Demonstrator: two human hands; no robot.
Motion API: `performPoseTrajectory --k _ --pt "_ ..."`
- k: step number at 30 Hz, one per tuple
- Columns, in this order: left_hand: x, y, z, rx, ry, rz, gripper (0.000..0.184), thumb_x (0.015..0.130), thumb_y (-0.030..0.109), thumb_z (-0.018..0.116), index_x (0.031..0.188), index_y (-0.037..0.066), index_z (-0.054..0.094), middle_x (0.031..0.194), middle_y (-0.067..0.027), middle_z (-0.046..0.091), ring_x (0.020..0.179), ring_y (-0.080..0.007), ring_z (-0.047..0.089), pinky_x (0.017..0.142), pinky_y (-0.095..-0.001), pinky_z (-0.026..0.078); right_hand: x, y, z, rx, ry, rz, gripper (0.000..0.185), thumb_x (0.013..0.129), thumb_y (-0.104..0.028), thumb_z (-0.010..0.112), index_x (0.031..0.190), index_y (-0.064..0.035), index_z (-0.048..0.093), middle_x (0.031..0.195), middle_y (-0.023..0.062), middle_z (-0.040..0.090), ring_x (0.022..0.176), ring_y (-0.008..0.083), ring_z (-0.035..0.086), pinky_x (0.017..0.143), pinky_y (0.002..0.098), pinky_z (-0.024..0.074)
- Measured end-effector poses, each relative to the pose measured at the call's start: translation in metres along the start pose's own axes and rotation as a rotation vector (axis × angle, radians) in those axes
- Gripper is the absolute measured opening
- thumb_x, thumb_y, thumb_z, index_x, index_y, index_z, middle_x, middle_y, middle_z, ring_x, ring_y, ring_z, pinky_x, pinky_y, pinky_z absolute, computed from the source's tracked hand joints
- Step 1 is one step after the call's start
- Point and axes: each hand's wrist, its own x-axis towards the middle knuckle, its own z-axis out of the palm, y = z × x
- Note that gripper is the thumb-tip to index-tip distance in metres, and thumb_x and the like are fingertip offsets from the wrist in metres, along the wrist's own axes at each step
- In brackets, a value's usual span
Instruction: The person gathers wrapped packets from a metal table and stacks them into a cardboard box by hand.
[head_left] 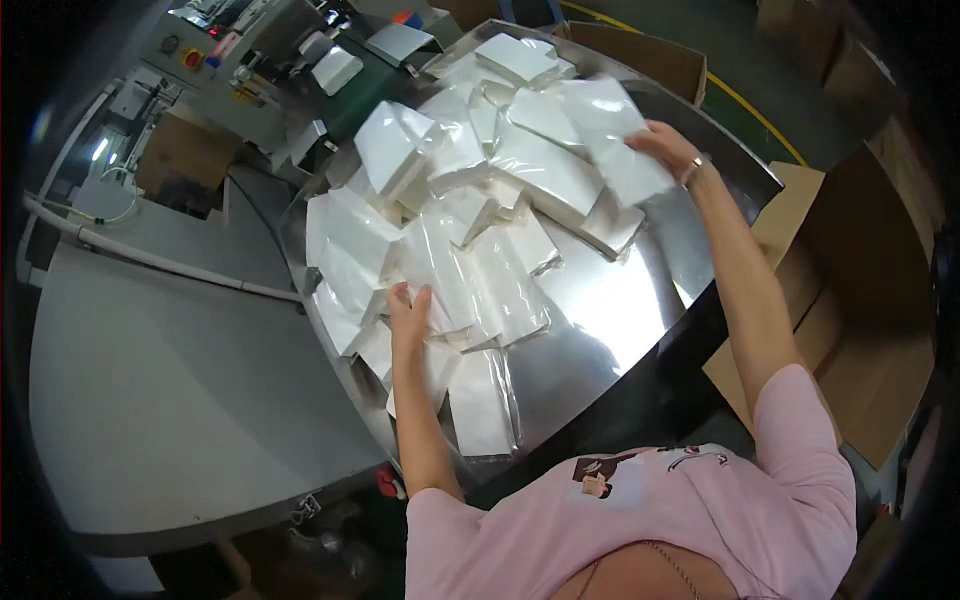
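Observation:
White packs in clear plastic wrap lie in a loose heap on a shiny metal table (590, 330). My right hand (665, 148) is closed on the edge of a wrapped pack (615, 140) at the heap's upper right side. My left hand (408, 306) is at the heap's lower left, thumb and fingers apart, against a long wrapped pack (435, 270). Whether it grips that pack cannot be made out. Another pack (482, 400) lies near the table's front edge, to the right of my left forearm.
An open cardboard box (870, 330) stands at the right, another (640, 62) behind the table. A grey panel (190, 400) fills the left. A machine with a green belt (355, 95) holding a white pack (337, 70) is at the back left.

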Motion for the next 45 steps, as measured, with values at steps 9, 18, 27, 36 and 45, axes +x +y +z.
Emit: performPoseTrajectory --k 9,18,27,36,45 --pt "-0.011 -0.004 0.027 -0.103 -0.194 -0.068 0.067 0.083 0.022 0.066 0.129 -0.008 0.026 0.123 -0.0180 0.048 0.105 -0.0222 0.053 0.086 -0.0323 0.046 0.051 0.047 0.076 -0.603 -0.127 -0.106 0.074 0.070 -0.036 0.074 0.129 -0.0053 0.042 0.113 0.0130 0.055 0.101 0.0187 0.055 0.085 0.0280 0.0448" --pt "-0.056 0.028 0.090 -0.464 -0.286 -0.121 0.065 0.082 0.016 0.064 0.132 -0.004 0.028 0.128 -0.0184 0.045 0.113 -0.0289 0.050 0.095 -0.0373 0.045 -0.054 0.082 0.035 0.118 -0.058 0.170 0.067 0.074 -0.030 0.071 0.125 0.0030 0.042 0.115 0.0210 0.056 0.103 0.0252 0.059 0.082 0.0345 0.0512" --pt "-0.107 0.029 0.084 -1.111 -0.537 -0.415 0.043 0.082 0.017 0.062 0.118 -0.003 0.049 0.113 -0.0187 0.058 0.105 -0.0306 0.057 0.093 -0.0421 0.047 -0.142 0.077 0.009 0.750 -0.006 0.276 0.047 0.080 -0.016 0.063 0.120 0.0037 0.047 0.109 0.0198 0.060 0.098 0.0285 0.062 0.090 0.0449 0.0499" --pt "-0.072 0.021 0.165 -0.997 -0.311 -0.192 0.058 0.076 0.022 0.069 0.121 -0.006 0.045 0.114 -0.0164 0.056 0.102 -0.0277 0.058 0.088 -0.0381 0.049 -0.057 0.136 0.041 -0.239 0.288 0.182 0.073 0.071 -0.033 0.074 0.125 0.0036 0.041 0.113 0.0205 0.055 0.106 0.0248 0.056 0.082 0.0350 0.0507" --pt "-0.111 0.008 0.133 -0.860 -0.638 -0.261 0.051 0.083 0.028 0.061 0.121 -0.003 0.046 0.118 -0.0160 0.055 0.108 -0.0253 0.056 0.095 -0.0367 0.045 -0.171 0.079 0.031 0.300 -0.327 0.152 0.076 0.076 -0.021 0.069 0.138 -0.0047 0.028 0.124 0.0112 0.049 0.108 0.0179 0.054 0.092 0.0305 0.0454"
